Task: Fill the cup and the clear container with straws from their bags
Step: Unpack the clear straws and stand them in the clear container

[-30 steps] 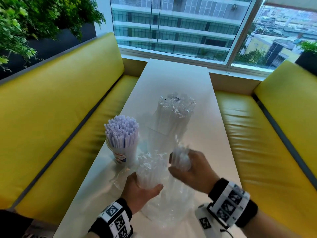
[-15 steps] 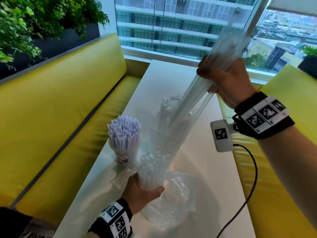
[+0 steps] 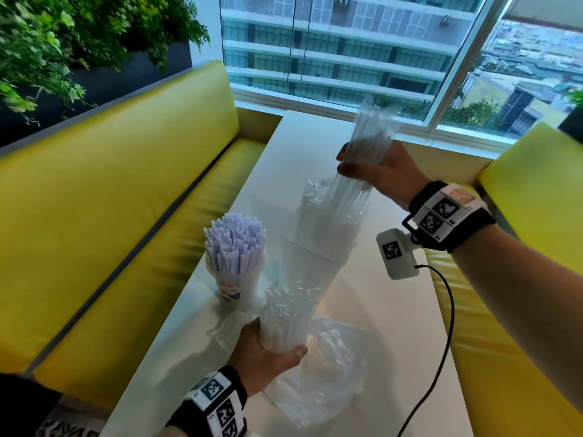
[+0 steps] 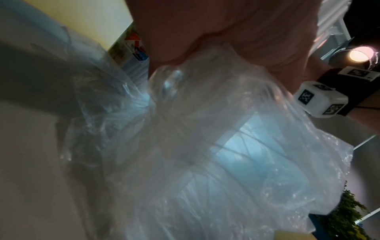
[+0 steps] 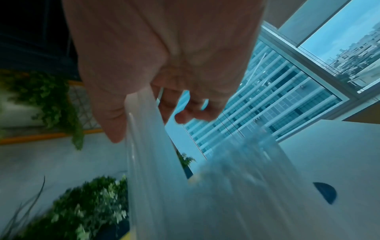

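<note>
A cup (image 3: 227,280) packed with white straws (image 3: 235,242) stands on the white table (image 3: 378,310), left of centre. Behind it the clear container (image 3: 318,239) stands upright with wrapped clear straws in it. My right hand (image 3: 370,167) grips a bundle of clear straws (image 3: 367,143) above the container, and their lower ends reach into its mouth. My left hand (image 3: 268,351) holds the clear plastic bag (image 3: 315,373) of straws upright near the table's front; in the left wrist view the bag (image 4: 205,154) fills the frame. In the right wrist view the bundle (image 5: 156,154) is blurred.
Yellow benches (image 3: 110,200) run along both long sides of the table. A window (image 3: 331,48) closes the far end. Green plants (image 3: 47,42) hang at the upper left. A black cable (image 3: 441,326) trails from my right wrist over the table's right edge.
My right hand pulled a bundle of clear straws out of the bag, raised it high, then lowered it to the container. My left hand stayed on the bag.
</note>
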A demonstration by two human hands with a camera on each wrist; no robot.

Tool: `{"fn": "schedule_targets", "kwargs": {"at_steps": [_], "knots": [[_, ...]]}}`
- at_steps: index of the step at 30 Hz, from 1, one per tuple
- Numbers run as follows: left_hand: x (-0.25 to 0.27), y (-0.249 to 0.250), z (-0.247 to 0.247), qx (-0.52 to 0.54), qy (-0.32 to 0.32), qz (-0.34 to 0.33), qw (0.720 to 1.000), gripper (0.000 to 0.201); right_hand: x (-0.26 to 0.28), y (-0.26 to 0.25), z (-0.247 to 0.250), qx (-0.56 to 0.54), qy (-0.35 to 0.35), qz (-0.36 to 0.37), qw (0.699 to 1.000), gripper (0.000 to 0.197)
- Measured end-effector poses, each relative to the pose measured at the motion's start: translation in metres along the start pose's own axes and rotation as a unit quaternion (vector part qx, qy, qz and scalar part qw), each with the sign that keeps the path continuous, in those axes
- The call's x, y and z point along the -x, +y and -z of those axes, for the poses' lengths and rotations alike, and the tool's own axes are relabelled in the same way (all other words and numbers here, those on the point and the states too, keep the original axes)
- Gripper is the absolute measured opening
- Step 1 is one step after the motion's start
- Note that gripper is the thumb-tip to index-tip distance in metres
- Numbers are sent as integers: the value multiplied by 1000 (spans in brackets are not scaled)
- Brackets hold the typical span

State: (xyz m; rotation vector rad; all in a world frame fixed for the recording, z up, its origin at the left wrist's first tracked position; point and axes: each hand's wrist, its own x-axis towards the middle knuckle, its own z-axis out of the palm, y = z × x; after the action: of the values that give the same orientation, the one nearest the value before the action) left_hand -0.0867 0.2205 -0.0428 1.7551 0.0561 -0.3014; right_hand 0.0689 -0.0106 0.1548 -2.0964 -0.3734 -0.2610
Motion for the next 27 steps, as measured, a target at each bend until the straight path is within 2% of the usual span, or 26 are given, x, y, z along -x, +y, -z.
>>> {"fn": "schedule_targets", "kwargs": {"at_steps": [3, 4, 6, 7, 8, 10, 11, 14, 15, 17, 20, 24, 26, 27], "knots": [[0, 1, 0, -1, -1, -3, 1000, 47, 10, 24, -14, 48, -22, -19, 998, 19], [-1, 1, 0, -2, -2, -4, 1000, 46, 14, 36, -21, 84, -17, -33, 996, 28], [-1, 0, 0, -2, -1, -3, 1000, 45, 26, 58, -36, 174, -7, -75, 982, 65], [-1, 0, 0, -3, -1, -2, 1000, 45, 34, 64, -43, 211, -16, -91, 973, 76], [-1, 0, 0, -3, -2, -2, 1000, 45, 39, 66, -49, 233, -17, -99, 967, 76], [-1, 0, 0, -1, -2, -4, 1000, 45, 45, 57, -54, 219, -16, -105, 970, 62], [-1, 0, 0, 0, -2, -5, 1000, 45, 45, 52, -53, 205, -13, -96, 974, 66], [0, 2, 1, -1, -5, -7, 1000, 47, 37, 40, -40, 144, 31, -46, 988, 100], [0, 3, 1, -1, -7, -8, 1000, 47, 34, 36, -37, 119, 46, -24, 991, 101], [1, 5, 1, -1, -10, -8, 1000, 47, 29, 24, -32, 125, 51, 33, 990, 88], [1, 5, 1, 1, -11, -8, 1000, 49, 27, 17, -37, 253, -23, 100, 962, 79], [1, 4, 1, -1, -11, -12, 1000, 47, 45, 35, -64, 374, -139, 76, 914, 87], [0, 3, 1, -3, -7, -14, 1000, 47, 58, 45, -75, 414, -160, 69, 894, 93], [0, 2, 1, -3, -7, -14, 1000, 47, 60, 49, -78, 415, -156, 66, 894, 93]]}}
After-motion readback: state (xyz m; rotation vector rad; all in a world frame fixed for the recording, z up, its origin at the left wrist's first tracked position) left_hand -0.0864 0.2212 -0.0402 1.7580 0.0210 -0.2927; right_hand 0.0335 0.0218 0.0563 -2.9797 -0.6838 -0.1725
